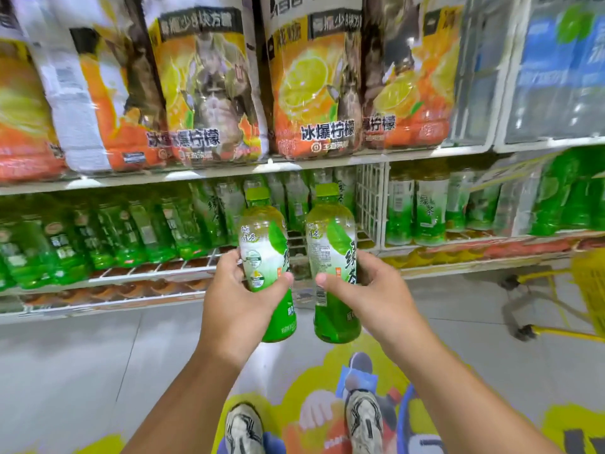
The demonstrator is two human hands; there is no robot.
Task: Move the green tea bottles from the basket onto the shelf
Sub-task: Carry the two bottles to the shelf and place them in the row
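My left hand (240, 298) grips one green tea bottle (265, 244) around its middle, upright, with a light-green cap. My right hand (370, 291) grips a second green tea bottle (332, 250) the same way, beside the first. Both bottles are held in the air in front of the lower shelf (157, 273), facing a gap in its rows of green tea bottles (124, 234). A yellow basket cart (586, 290) stands on the floor at the right edge, only partly in view.
The upper shelf (209, 173) carries large orange lemon-tea bottles (314, 86). A white wire divider (370, 204) splits the lower shelf; more green bottles (429, 208) stand right of it. My shoes (363, 421) stand on a colourful floor sticker.
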